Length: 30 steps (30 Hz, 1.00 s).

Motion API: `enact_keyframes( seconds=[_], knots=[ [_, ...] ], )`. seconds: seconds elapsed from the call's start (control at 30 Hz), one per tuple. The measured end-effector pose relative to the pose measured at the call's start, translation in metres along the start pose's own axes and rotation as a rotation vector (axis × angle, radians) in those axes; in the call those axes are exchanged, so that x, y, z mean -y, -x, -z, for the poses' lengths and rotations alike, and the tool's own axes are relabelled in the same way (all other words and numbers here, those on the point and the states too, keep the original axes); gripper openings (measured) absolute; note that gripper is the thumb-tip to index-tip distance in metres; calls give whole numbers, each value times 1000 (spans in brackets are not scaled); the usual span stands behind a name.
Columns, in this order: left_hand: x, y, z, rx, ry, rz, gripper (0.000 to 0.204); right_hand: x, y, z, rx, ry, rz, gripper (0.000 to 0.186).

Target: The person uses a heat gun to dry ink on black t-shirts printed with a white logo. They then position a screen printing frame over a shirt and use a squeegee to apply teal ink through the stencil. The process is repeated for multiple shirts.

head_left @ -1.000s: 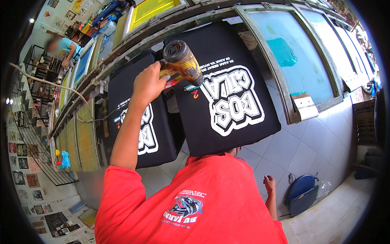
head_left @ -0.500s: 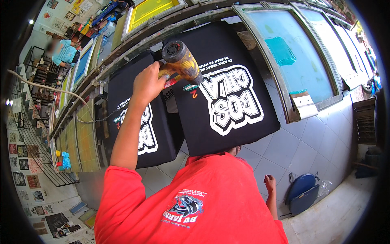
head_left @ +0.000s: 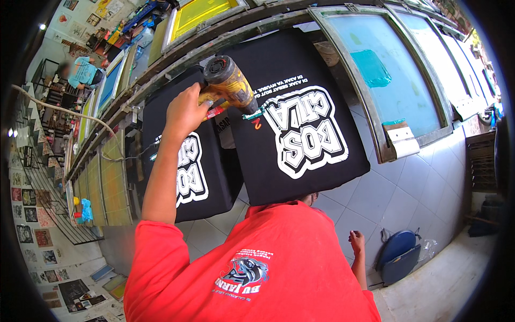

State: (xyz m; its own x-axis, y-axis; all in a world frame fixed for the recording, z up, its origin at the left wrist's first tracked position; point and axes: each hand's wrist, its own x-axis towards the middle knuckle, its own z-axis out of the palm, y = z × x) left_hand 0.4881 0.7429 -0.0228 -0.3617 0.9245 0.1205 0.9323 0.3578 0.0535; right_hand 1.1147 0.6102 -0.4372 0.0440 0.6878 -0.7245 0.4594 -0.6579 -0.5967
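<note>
1. No box or bin near the hands shows any contents. What carries the work is a long bench [head_left: 161, 80] with black shirts stretched flat on it. Beside them, framed screens lie on the bench: a blue one [head_left: 397, 80] on the right with a teal ink patch and a squeegee [head_left: 402, 140] at its near edge, and a yellow one [head_left: 201, 13] farther back.

2. The left hand [head_left: 185, 112] is raised well out over the bench, arm almost straight and bare from the red sleeve up. Its grip is closed round the handle of a heat gun [head_left: 228, 83], fingers wrapped, back of the hand toward the camera.

3. The right hand [head_left: 357, 241] hangs low by the person's side above the tiled floor, well apart from the bench. The fingers look loosely curled; it is too small to tell whether the grip holds anything.

4. The heat gun is over the gap between the two nearest shirts, at the upper left corner of the right shirt [head_left: 300, 118]. Its yellow barrel runs from the round vented rear, up and left, to the nozzle, down and right. The nozzle points at the right shirt's white block-letter print, close above the cloth. Contact cannot be judged.

5. The left shirt [head_left: 182, 166] bears the same white print, partly hidden by the forearm.

6. Another person in a blue top [head_left: 83, 72] stands far off at the bench's other end.
</note>
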Motion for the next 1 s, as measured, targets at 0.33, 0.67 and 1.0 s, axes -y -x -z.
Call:
enact_keyframes(
  seconds=[0.33,0.67,1.0],
  knots=[
    [3,9,8,47,1,68,29,-5,-2,-3,3,-23,-5,25],
    [3,5,-3,-9,58,-22,28,0,3,-3,13,-3,-7,25],
    [-16,0,-5,3,98,16,31,-4,3,-3,-8,26,-3,26]
  ],
)
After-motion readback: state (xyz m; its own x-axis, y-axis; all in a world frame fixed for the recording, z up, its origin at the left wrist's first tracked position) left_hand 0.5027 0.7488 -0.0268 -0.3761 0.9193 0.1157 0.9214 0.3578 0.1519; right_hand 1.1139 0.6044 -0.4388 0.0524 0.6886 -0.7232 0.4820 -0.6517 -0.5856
